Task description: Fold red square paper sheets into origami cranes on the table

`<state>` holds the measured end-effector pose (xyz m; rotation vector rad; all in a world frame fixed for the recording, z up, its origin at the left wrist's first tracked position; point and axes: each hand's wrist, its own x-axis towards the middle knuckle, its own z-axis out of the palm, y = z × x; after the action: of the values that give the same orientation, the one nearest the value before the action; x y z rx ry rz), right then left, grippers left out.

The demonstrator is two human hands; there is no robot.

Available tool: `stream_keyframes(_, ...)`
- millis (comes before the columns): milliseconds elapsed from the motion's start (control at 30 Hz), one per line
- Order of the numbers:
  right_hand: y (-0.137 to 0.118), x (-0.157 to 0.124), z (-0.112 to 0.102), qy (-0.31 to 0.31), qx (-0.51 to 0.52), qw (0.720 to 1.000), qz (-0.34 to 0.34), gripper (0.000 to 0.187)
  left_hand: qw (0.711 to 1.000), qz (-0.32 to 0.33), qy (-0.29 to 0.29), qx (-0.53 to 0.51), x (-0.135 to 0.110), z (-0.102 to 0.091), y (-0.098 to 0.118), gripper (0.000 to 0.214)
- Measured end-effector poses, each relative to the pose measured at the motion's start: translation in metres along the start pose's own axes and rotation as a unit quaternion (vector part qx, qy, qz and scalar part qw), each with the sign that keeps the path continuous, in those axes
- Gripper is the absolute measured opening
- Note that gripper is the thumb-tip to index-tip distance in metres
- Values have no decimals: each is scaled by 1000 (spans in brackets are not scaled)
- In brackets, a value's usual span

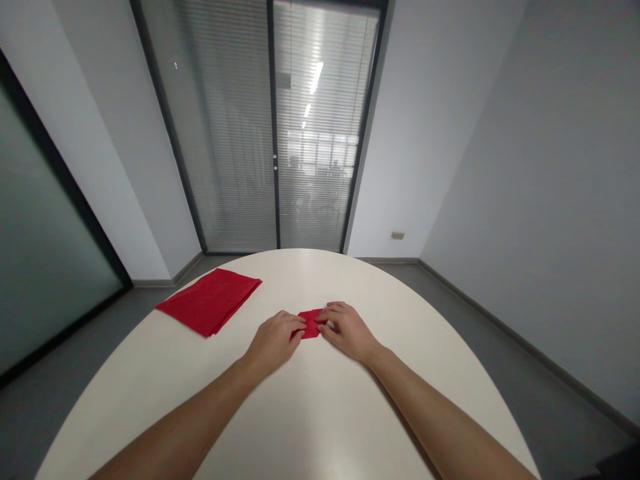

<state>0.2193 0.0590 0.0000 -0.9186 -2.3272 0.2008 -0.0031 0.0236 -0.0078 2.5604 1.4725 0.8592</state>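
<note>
Across the white table, both hands hold a red piece, ends hidden.

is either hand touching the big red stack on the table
No, the left hand and the right hand are both on the small red piece, apart from the red stack to their left.

Bare, tapering forearms end in a bare left hand and bare right hand.
</note>
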Motion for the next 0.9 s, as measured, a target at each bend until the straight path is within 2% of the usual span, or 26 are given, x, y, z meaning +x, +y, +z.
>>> stream_keyframes(133, -2, 0, -1, -20, 35, 998, -51, 22, 1000, -11, -5, 6, 1, 0, 0, 23)
stream_keyframes(200, -4, 0, -1, -29, 42, 997, -66, 16, 1000, -16, -4, 5, 1, 0, 1, 22)
stream_keyframes(333, -4, 0, -3, -29, 34, 997, -63, 5, 1000, -16, -5, -4, 0, -3, 2, 22)
stream_keyframes(567, -5, 0, -4, -21, 14, 998, -53, 11, 1000, 17, -10, -19, -2, -5, 5, 18)
stream_keyframes(900, -1, -1, -2, -36, 42, 997, -52, 12, 1000, 10, -26, 6, 0, -4, 4, 22)
